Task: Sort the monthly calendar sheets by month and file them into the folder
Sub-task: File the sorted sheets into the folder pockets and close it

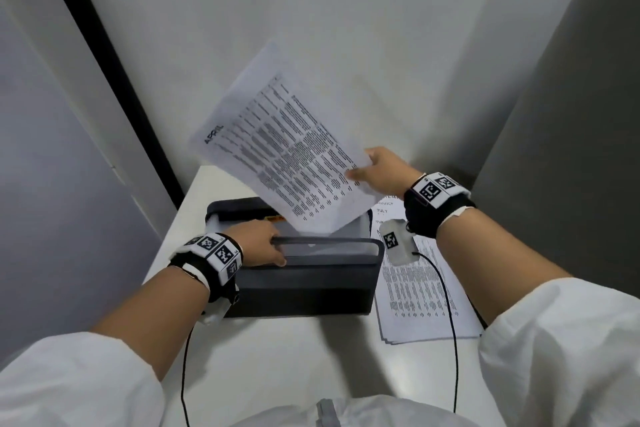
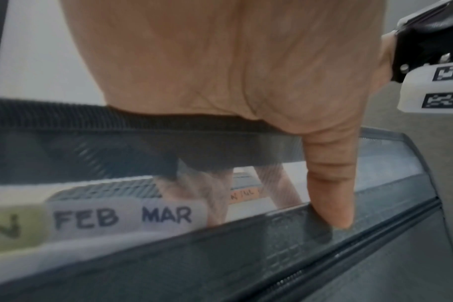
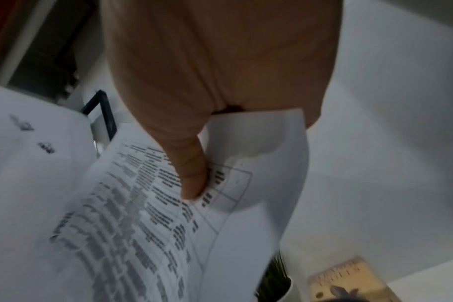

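A black accordion folder (image 1: 308, 282) stands open on the white table. My left hand (image 1: 263, 243) grips its front rim, fingers inside the pocket and thumb (image 2: 331, 183) on the mesh front (image 2: 391, 183). Tabs reading FEB (image 2: 87, 218) and MAR (image 2: 167, 215) show through the mesh. My right hand (image 1: 379, 170) pinches the corner of a calendar sheet headed APRIL (image 1: 287, 152), held tilted in the air with its lower corner over the folder's open top. In the right wrist view the thumb (image 3: 192, 173) presses on that sheet (image 3: 148, 224).
A stack of more calendar sheets (image 1: 422, 284) lies on the table to the right of the folder, under my right wrist. Grey walls close in behind and at both sides. Cables trail from both wrists over the table's near part. A wooden ruler (image 3: 349, 275) shows below my right hand.
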A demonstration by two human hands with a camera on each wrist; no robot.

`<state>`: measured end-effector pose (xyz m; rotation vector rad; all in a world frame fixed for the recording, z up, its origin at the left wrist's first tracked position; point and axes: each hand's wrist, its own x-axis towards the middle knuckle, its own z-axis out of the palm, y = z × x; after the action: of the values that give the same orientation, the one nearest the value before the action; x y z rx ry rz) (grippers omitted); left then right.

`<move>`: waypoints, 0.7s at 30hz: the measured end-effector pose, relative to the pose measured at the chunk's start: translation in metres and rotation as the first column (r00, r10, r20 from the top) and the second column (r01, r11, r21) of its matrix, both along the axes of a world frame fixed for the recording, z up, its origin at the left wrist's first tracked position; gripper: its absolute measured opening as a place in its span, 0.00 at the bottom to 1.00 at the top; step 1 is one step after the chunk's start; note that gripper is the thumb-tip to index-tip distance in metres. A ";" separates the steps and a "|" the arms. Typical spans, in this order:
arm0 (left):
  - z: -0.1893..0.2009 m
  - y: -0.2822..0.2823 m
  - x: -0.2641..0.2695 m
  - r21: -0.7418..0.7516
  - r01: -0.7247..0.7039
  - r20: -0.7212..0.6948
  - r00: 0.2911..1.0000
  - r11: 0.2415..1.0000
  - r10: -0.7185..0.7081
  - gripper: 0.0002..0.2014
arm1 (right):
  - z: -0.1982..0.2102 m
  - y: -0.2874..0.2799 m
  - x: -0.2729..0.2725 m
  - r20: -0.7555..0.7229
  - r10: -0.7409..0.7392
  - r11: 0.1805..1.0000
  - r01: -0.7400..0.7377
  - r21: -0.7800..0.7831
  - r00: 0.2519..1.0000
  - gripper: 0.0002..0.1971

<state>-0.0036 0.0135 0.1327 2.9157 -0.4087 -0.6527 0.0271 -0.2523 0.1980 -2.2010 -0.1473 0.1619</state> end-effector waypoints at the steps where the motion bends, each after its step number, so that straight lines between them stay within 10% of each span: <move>1: 0.001 -0.001 -0.001 -0.002 -0.001 -0.003 1.000 1.000 0.001 0.16 | -0.003 0.003 0.002 -0.009 0.041 0.998 -0.041 -0.045 0.999 0.02; 21: -0.008 0.038 -0.001 0.071 -0.126 0.095 0.988 0.989 0.120 0.34 | -0.001 0.039 0.024 -0.025 0.290 0.707 -0.232 -0.668 0.957 0.06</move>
<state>-0.0045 0.0518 0.1245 3.0222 -0.2145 -0.5324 0.0508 -0.2132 0.1970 -2.9050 -0.5234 0.3231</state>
